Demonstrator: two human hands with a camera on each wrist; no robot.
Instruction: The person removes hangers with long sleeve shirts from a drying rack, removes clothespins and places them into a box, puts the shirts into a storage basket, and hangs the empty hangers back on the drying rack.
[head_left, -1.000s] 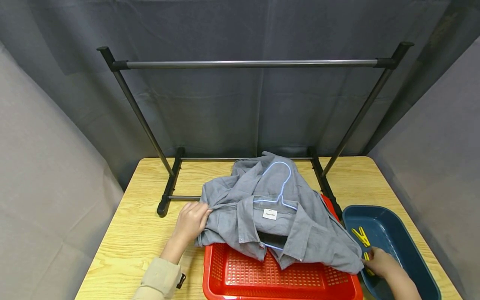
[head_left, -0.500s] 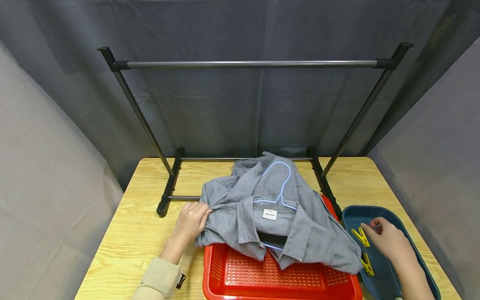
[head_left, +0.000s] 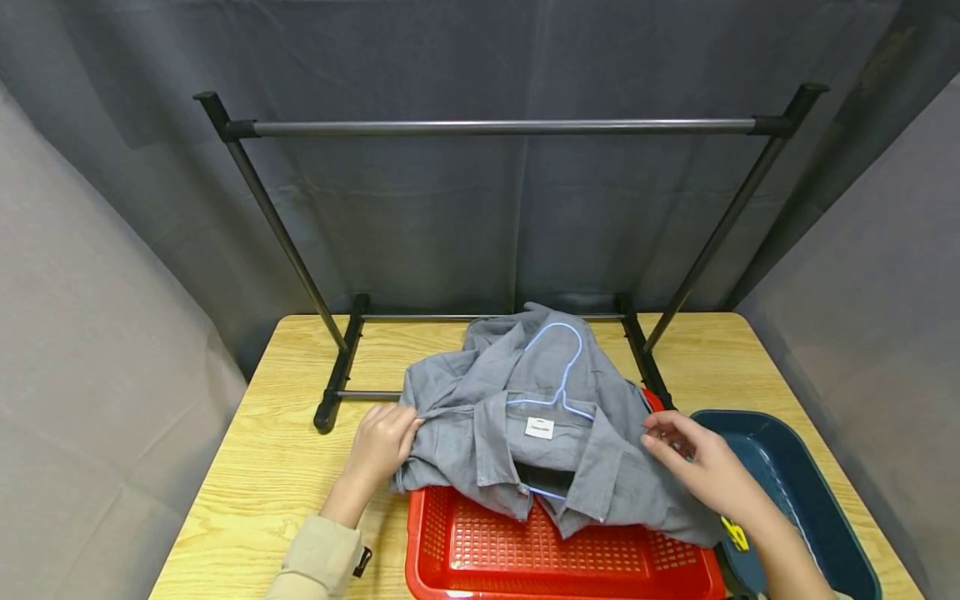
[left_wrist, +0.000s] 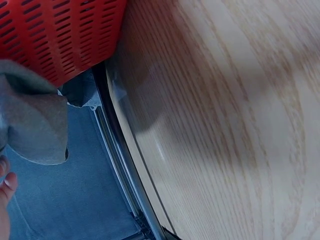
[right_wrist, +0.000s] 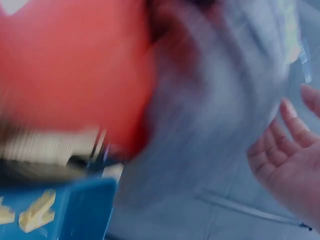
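A grey shirt (head_left: 450,446) lies spread over a red basket (head_left: 480,579), a light blue hanger (head_left: 576,354) through its collar. My left hand (head_left: 381,446) grips the shirt's left edge; in the left wrist view only some fingertips (left_wrist: 7,182) show beside the cloth (left_wrist: 37,125). Over the shirt's right side is my right hand (head_left: 705,467), fingers bent and parted; the right wrist view shows the hand (right_wrist: 292,155) with loose fingers and nothing visible in them. A yellow clip (head_left: 737,533) shows in the blue tray (head_left: 847,525), partly behind the right arm.
Behind the shirt stands a metal rack with a high crossbar (head_left: 502,128) and black feet (head_left: 341,375) on the wooden table (head_left: 247,475). Grey curtain (head_left: 420,225) closes off the back, and pale fabric walls flank both sides.
My right hand has moved from the tray's clips up and left to above the shirt's right side. My left hand and the shirt have stayed where they were.
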